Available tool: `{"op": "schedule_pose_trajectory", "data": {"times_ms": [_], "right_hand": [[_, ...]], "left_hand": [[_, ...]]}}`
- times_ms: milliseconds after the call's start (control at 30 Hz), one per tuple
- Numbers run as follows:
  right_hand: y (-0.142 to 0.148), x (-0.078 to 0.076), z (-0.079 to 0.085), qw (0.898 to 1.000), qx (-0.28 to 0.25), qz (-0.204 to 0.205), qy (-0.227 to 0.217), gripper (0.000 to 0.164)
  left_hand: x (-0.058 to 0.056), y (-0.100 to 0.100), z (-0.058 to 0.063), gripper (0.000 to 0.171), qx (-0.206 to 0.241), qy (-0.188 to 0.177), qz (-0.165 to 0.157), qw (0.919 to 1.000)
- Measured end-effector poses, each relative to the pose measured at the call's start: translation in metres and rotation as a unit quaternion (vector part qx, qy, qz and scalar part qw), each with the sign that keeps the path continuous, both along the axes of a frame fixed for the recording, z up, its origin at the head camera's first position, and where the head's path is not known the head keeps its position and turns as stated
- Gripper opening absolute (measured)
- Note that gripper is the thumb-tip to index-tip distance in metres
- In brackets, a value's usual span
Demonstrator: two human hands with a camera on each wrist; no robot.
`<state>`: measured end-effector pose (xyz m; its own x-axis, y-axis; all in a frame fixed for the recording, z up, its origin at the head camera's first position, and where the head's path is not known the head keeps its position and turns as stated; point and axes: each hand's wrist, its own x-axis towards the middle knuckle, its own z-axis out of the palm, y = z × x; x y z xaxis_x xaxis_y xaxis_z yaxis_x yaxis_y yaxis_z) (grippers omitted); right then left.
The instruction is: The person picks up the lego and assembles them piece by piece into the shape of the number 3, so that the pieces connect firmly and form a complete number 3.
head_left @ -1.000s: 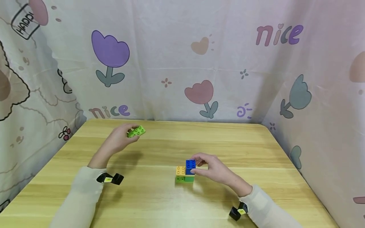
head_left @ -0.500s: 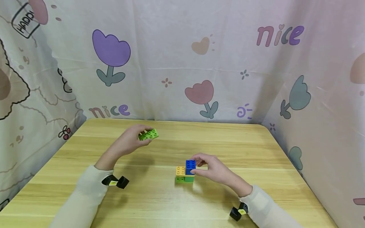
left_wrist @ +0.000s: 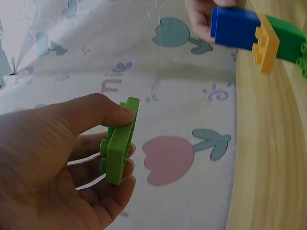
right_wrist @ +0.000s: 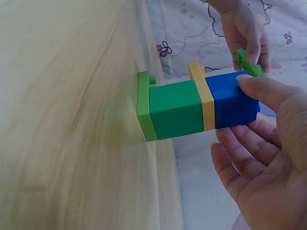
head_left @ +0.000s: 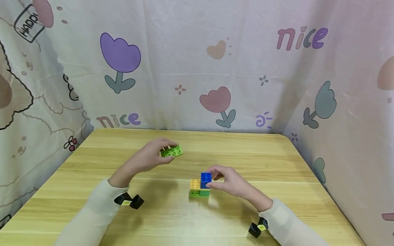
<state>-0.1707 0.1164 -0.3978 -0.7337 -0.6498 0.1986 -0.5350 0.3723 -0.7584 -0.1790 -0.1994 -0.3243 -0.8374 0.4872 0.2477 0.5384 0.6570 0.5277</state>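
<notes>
My left hand (head_left: 151, 155) holds a flat light green building brick (head_left: 172, 151) above the table, thumb on one long side and fingers on the other. In the left wrist view that brick (left_wrist: 122, 143) shows its studs toward the palm. My right hand (head_left: 231, 181) pinches the blue brick (head_left: 206, 180) at the top of a small stack. Below the blue brick lies a flat yellow-orange brick (head_left: 195, 184), then a green block (right_wrist: 176, 109), then a flat light green brick (right_wrist: 145, 108) at the bottom. The stack stands on the table, right of and nearer than the left hand.
The wooden table (head_left: 172, 222) reaches back to a printed cloth (head_left: 172, 51) with flowers and words, which also hangs along both sides. Black wrist cameras (head_left: 129, 201) are strapped over the pale sleeves (head_left: 92, 215).
My left hand has moved right and slightly nearer with the flat light green brick, toward the stack. My right hand stays at the blue brick, and the stack has not moved.
</notes>
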Motion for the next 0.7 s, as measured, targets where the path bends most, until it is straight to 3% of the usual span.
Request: {"op": "schedule_pose_trajectory", "data": {"times_ms": [333, 700], "right_hand": [[0.000, 0.000, -0.001, 1.000, -0.001, 0.000, -0.002, 0.033], [-0.002, 0.000, 0.001, 1.000, -0.004, -0.001, -0.009, 0.031]], "left_hand": [[0.010, 0.023, 0.003, 0.041, -0.003, -0.008, -0.057, 0.9984], [0.015, 0.048, -0.003, 0.040, -0.025, -0.030, -0.085, 0.9956]]}}
